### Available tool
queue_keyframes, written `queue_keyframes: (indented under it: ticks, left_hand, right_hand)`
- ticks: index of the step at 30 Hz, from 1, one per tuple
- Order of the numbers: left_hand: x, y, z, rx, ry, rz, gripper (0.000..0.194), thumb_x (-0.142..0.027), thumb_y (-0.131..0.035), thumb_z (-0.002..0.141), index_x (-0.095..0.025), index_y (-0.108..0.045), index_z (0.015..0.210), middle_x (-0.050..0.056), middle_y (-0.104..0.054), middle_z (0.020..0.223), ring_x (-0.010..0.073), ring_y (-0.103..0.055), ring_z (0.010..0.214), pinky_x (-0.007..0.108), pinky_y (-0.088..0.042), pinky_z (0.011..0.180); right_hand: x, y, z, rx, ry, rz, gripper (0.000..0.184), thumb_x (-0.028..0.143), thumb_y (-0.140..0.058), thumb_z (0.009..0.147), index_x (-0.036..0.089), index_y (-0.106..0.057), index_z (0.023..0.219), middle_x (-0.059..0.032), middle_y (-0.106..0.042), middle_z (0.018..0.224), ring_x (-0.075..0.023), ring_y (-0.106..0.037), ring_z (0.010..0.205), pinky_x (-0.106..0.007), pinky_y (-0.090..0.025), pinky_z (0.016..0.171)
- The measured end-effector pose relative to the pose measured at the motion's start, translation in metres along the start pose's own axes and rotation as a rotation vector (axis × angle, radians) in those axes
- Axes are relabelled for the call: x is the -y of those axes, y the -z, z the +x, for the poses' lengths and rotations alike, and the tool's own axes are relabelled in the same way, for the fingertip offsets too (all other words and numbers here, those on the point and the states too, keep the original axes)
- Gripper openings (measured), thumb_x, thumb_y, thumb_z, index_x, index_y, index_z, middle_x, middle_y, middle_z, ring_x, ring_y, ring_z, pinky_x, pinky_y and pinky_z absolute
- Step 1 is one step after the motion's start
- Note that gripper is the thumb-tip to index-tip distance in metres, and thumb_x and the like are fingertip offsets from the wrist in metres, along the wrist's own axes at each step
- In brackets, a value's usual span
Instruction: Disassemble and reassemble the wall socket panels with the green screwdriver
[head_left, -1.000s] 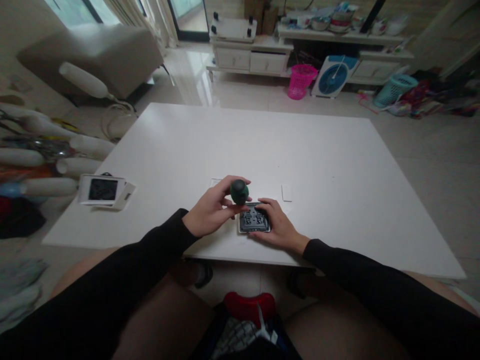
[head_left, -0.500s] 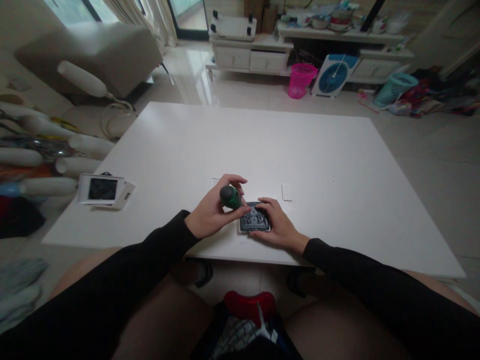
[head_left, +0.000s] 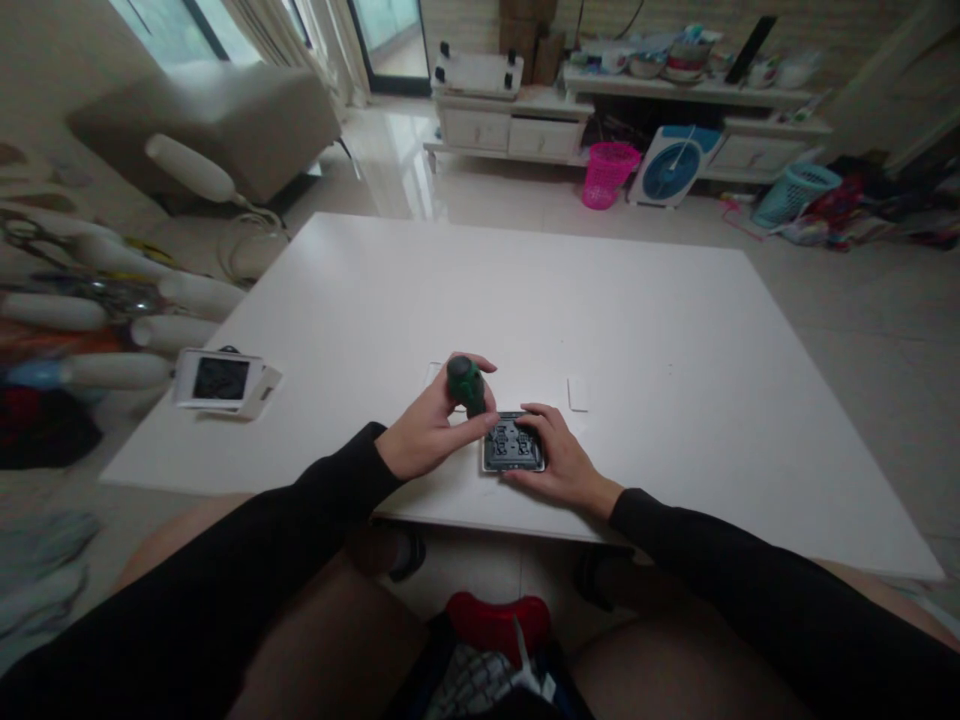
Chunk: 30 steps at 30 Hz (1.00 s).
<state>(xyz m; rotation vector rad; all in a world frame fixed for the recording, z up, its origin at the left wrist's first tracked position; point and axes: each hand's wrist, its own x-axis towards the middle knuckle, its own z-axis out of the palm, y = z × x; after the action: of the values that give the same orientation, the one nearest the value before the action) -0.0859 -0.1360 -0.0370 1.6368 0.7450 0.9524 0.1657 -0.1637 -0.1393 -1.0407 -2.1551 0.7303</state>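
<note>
My left hand is closed round a screwdriver with a green and black handle, held upright. Its tip is hidden behind my fingers, over the upper left of a dark wall socket panel. That square panel lies on the white table close to the near edge, its black back with moulded fittings facing up and a pale rim below. From the right, my right hand grips the panel, thumb along the near side and fingers over the far right corner. Partly behind my left hand lies a thin, clear-edged piece.
A small white rectangular plate lies right of the panel. At the table's left edge sit white frames with a dark panel. White rounded rods stand beyond that edge. A pink basket and a blue fan are on the floor beyond.
The whole view has shifted slightly as my head moved. The screwdriver handle stands a little more upright and appears turned in my left hand. My right hand keeps its hold on the panel.
</note>
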Motion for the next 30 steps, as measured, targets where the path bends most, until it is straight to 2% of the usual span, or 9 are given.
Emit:
queue_keyframes:
  ticks: [5,9,14,17,22,27,30]
  left_hand:
    - [-0.001,-0.006,0.002,-0.089,-0.021,0.111,0.037,-0.028,-0.073,0.094,-0.021,-0.053,0.123,0.001,-0.062,0.096,0.0127,-0.062,0.084,0.028,-0.051,0.080]
    - [-0.005,-0.004,0.003,-0.068,0.000,0.123,0.048,-0.027,-0.082,0.086,-0.021,-0.051,0.122,-0.002,-0.065,0.087,0.0127,-0.066,0.078,0.027,-0.053,0.075]
    - [-0.011,0.000,0.005,-0.060,0.055,0.088,0.056,-0.028,-0.086,0.080,-0.020,-0.053,0.124,0.003,-0.072,0.095,0.0171,-0.072,0.087,0.026,-0.057,0.070]
    - [-0.015,0.004,0.005,-0.023,0.084,0.074,0.052,-0.023,-0.079,0.084,-0.019,-0.054,0.130,0.007,-0.074,0.103,0.0189,-0.073,0.093,0.025,-0.057,0.067]
    - [-0.015,0.007,0.001,0.025,0.036,0.071,0.046,-0.020,-0.062,0.097,-0.019,-0.046,0.141,0.009,-0.073,0.108,0.0171,-0.071,0.097,0.031,-0.059,0.082]
    - [-0.011,0.004,0.001,0.000,0.033,0.093,0.038,-0.026,-0.070,0.096,-0.019,-0.051,0.128,0.001,-0.069,0.092,0.0140,-0.068,0.084,0.031,-0.058,0.083]
    - [-0.009,0.002,0.003,-0.041,0.022,0.147,0.034,-0.028,-0.075,0.092,-0.019,-0.058,0.120,0.001,-0.068,0.091,0.0135,-0.069,0.083,0.028,-0.059,0.079]
  right_hand:
    - [-0.001,-0.001,-0.002,0.007,0.001,0.001,0.076,0.049,-0.086,0.080,0.028,-0.047,0.142,-0.0160,-0.047,0.146,-0.0373,-0.049,0.138,-0.061,-0.048,0.113]
    - [-0.004,-0.003,-0.003,0.007,-0.003,0.009,0.076,0.047,-0.086,0.079,0.028,-0.047,0.141,-0.0159,-0.047,0.146,-0.0370,-0.049,0.137,-0.060,-0.049,0.113]
    - [-0.004,-0.003,-0.003,0.010,-0.004,0.006,0.076,0.047,-0.087,0.079,0.029,-0.047,0.141,-0.0157,-0.047,0.146,-0.0377,-0.049,0.138,-0.061,-0.048,0.112]
    - [-0.003,-0.003,-0.003,0.014,-0.011,0.005,0.076,0.046,-0.086,0.079,0.029,-0.047,0.141,-0.0158,-0.047,0.147,-0.0376,-0.049,0.138,-0.061,-0.049,0.112]
    - [-0.003,-0.003,-0.003,0.011,-0.013,0.002,0.076,0.046,-0.087,0.078,0.028,-0.047,0.141,-0.0160,-0.047,0.147,-0.0364,-0.049,0.138,-0.059,-0.049,0.112]
    - [0.000,-0.001,-0.001,0.012,-0.015,-0.004,0.074,0.047,-0.086,0.079,0.028,-0.049,0.140,-0.0157,-0.048,0.146,-0.0356,-0.050,0.136,-0.059,-0.049,0.112]
    - [0.001,0.001,0.000,0.018,-0.015,-0.006,0.074,0.047,-0.086,0.079,0.027,-0.048,0.140,-0.0162,-0.048,0.146,-0.0357,-0.050,0.136,-0.059,-0.050,0.111]
